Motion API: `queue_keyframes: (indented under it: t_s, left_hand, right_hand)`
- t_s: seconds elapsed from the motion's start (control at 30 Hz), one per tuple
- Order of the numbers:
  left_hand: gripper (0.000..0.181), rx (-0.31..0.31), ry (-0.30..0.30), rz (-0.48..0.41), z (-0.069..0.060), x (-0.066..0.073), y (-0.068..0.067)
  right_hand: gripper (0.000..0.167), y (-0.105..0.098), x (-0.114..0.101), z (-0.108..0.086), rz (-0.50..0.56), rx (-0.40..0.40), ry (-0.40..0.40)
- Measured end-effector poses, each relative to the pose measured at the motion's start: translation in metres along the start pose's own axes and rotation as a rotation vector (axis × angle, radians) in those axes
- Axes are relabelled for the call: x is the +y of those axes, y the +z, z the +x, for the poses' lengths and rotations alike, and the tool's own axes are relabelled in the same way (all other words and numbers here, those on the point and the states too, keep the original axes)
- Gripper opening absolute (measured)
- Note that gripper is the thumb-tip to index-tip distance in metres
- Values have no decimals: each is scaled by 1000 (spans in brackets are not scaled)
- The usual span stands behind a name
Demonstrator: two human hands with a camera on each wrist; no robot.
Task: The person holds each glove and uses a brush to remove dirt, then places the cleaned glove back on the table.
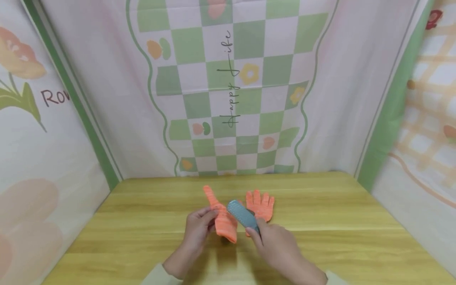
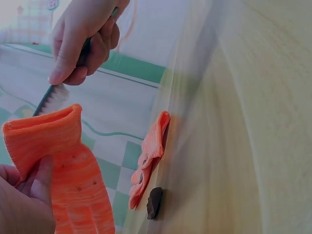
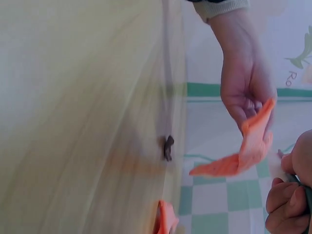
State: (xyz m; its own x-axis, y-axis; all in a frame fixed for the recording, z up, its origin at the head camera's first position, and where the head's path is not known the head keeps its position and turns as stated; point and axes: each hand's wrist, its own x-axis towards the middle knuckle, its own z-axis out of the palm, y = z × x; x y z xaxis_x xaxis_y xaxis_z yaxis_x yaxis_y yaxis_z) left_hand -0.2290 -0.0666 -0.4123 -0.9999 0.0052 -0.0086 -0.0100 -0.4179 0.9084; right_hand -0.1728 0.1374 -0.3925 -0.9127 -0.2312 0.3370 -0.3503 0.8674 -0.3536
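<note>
My left hand point(image 1: 198, 225) pinches an orange knitted glove point(image 1: 225, 225) by its side and holds it up above the table. Small dark spots mark the glove's fabric point(image 2: 78, 175) in the left wrist view. In my right hand point(image 1: 279, 243) is a brush point(image 1: 244, 213) with a teal back, gripped by its handle. Pale bristles point(image 2: 56, 97) show beside the held glove's cuff; whether they touch it I cannot tell. A second orange glove point(image 1: 261, 204) lies on the table behind the brush, fingers pointing away.
A small dark lump point(image 2: 154, 203) sits on the wood-grain table point(image 1: 142, 245), near the lying glove; it also shows in the right wrist view point(image 3: 168, 147). Behind the table hangs a green-and-white checked curtain point(image 1: 249, 39), with printed cloth point(image 1: 46, 158) at the sides.
</note>
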Motion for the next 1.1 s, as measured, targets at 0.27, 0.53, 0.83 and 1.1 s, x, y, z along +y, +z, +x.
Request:
queue_keyframes:
  t_s: [0.27,0.53,0.83,1.1]
  left_hand:
    - [28,-32,-8,6,-1,-1,2]
    - [32,-33,-1,40,-1,0,-1]
    - [33,5,20,6,-2,1,0]
    - [31,15,22,-12,-2,2,-3]
  right_hand:
    - [32,8,-4,-2,2,-18,-22]
    - [37,13,-2,-3,-26,-44,-53]
    - [34,14,2,-5,-54,-45,-36]
    - [29,16,8,-7,-82,-40,-26]
